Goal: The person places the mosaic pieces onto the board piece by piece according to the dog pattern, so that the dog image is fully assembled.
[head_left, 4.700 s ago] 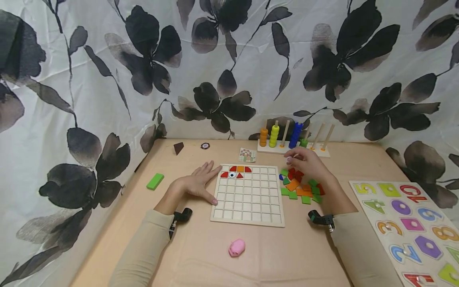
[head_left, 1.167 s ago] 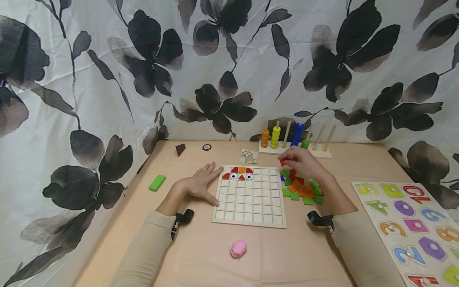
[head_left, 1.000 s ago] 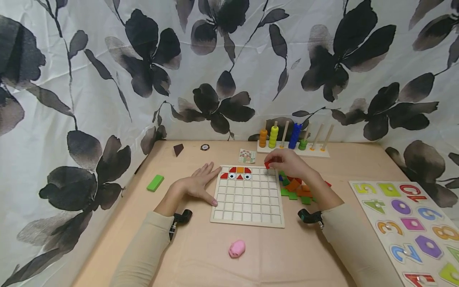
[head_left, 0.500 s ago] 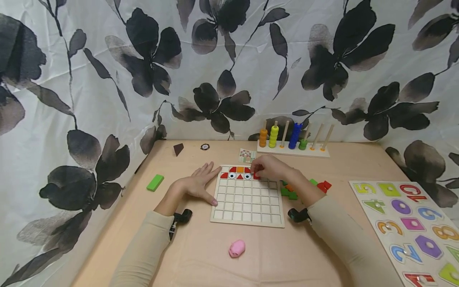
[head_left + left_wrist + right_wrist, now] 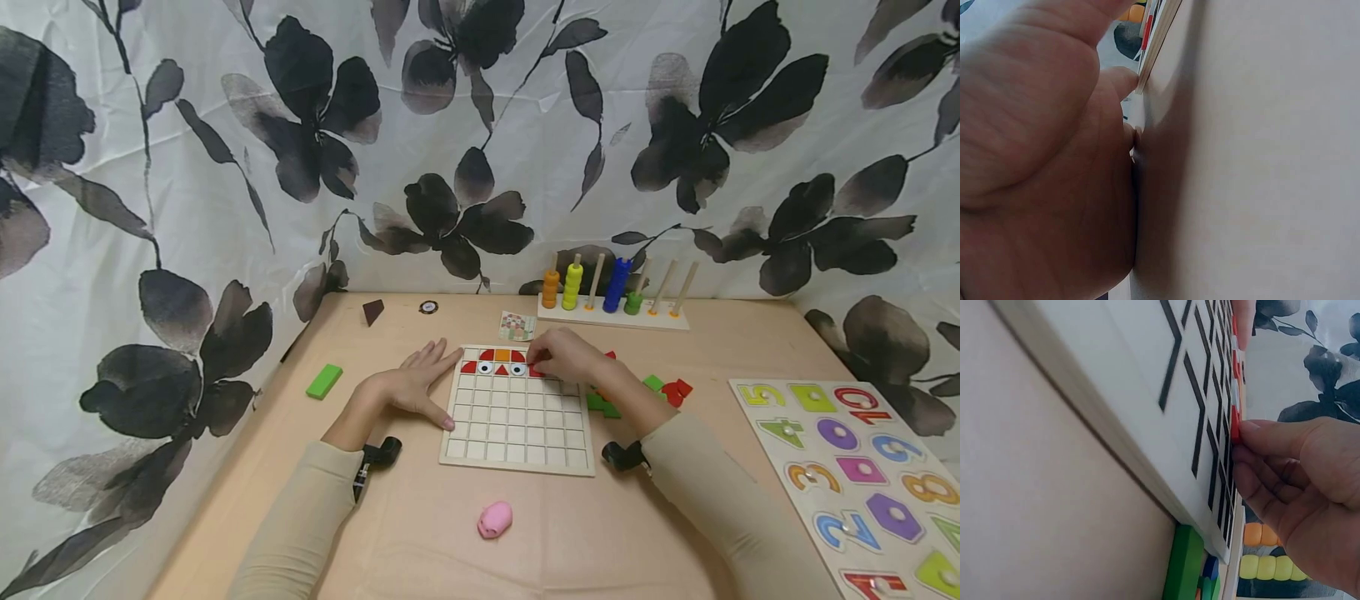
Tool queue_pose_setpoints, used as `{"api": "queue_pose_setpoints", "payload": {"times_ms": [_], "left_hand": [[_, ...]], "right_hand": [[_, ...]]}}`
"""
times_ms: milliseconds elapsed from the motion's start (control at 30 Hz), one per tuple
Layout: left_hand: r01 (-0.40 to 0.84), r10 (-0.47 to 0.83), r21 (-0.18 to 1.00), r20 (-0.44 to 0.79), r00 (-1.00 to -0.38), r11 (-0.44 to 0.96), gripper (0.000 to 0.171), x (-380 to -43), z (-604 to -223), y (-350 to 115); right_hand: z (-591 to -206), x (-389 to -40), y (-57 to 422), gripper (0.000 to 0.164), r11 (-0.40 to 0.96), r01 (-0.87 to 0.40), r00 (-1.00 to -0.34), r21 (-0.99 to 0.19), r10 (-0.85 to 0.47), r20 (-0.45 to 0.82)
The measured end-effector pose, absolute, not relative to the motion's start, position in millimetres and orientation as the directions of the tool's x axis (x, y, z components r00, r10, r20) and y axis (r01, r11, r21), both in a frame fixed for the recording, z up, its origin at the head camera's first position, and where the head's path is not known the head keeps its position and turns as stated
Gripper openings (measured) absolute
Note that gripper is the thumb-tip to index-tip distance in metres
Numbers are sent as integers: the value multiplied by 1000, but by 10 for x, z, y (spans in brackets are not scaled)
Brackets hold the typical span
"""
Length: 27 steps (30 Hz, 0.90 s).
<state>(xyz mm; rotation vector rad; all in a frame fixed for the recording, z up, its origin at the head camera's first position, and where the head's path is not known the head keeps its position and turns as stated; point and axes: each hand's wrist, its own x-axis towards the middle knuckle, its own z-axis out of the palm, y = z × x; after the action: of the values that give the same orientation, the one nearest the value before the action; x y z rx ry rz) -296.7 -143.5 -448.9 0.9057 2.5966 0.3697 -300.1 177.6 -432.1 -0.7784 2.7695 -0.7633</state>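
A white grid board lies in mid-table in the head view. Its top two rows bear red and orange tiles, plus two eye tiles. With fingers spread, my left hand rests along the board's left edge, thumb and fingertips at the rim. My right hand reaches over the board's upper right and pinches a red tile between thumb and fingers, down at the grid just right of the right eye tile. Green tiles and red tiles lie right of the board, partly hidden under the right forearm.
Behind the board are a small picture card and a peg stacker. A number puzzle lies at right, a pink toy in front. Leftward are a green block, a dark brown piece and a round piece.
A second eye tile has joined the second row. My right hand has carried a red tile left from the pile onto the board beside it. My left hand has stayed put.
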Motion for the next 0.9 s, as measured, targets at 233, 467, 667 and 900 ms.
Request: {"api": "queue_pose_setpoints", "payload": {"times_ms": [233,467,667,900], "left_hand": [[536,633,358,-256,-731,764,131,-2969,-4486,-1441],[529,630,366,-261,-731,765,131,-2966,-4487,-1440],[529,633,372,-258,-730,763,131,-2966,-4496,-1433],[535,644,388,-244,-725,750,130,-2951,-4480,-1439]], "right_hand": [[-4330,-2987,1729,9,737,-433,-871,-519,-490,31],[-4248,-2902,1816,13,717,-443,-863,-538,-503,41],[-4145,-2723,2218,28,684,-374,-900,-627,-430,68],[-4181,-2647,2788,33,723,-315,-933,-614,-354,62]]}}
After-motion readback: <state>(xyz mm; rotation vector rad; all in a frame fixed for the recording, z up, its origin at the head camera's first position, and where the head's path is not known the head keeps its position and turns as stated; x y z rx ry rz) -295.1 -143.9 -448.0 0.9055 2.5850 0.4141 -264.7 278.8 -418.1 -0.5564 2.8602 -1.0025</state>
